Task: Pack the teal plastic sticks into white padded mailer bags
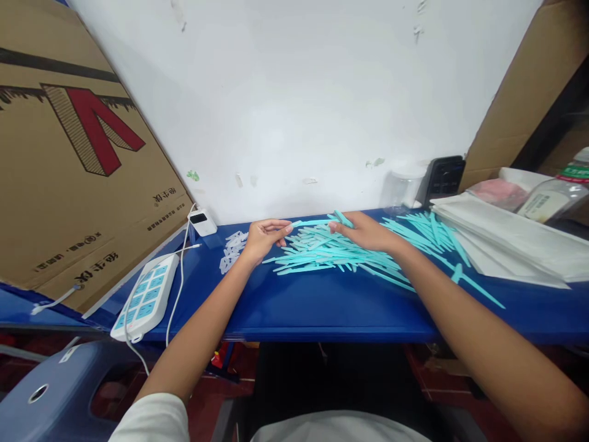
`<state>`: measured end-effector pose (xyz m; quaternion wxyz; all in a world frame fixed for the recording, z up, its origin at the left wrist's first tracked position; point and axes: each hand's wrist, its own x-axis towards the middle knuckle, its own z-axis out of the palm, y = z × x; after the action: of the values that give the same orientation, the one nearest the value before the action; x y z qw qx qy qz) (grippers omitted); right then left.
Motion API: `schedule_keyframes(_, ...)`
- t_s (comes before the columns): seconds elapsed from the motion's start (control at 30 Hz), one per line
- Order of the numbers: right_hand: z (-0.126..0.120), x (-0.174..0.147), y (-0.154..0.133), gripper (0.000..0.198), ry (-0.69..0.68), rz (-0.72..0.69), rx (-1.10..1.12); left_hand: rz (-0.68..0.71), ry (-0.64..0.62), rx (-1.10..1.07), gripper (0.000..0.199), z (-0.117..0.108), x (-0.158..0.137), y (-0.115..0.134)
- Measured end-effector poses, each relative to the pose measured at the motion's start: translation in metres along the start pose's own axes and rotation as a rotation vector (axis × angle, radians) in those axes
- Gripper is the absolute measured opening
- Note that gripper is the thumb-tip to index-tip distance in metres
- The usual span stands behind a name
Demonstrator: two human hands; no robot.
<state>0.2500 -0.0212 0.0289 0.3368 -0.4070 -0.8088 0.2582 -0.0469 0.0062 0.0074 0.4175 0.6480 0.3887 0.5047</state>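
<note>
A heap of slim turquoise plastic sticks lies on the blue table. Over the heap's far left side, my left hand pinches the left end of one turquoise stick between thumb and fingers. My right hand is closed at that stick's right end, and at least one more turquoise stick pokes up from its fingers. To the left of my left hand lies a small pile of whitish translucent clips. Exactly what the sticks are, I cannot tell.
More turquoise sticks spread out at the right, beside white paper bags. A clear jar and a black device stand by the wall. At left are a power strip, a white gadget and a large carton.
</note>
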Motion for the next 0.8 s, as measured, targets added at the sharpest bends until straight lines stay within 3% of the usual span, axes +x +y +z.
schedule_keyframes(0.27, -0.004, -0.002, -0.011, 0.056, 0.163, 0.119, 0.046, -0.015, 0.004, -0.015, 0.044, -0.002, 0.001, -0.002)
schedule_keyframes(0.63, -0.002, -0.005, -0.020, 0.047, 0.109, 0.140, 0.198, -0.030, -0.047, -0.014, 0.046, -0.006, 0.001, -0.007)
schedule_keyframes(0.8, -0.001, -0.002, -0.010, 0.048, 0.093, 0.100, 0.011, -0.010, -0.061, 0.049, 0.046, -0.004, 0.003, -0.010)
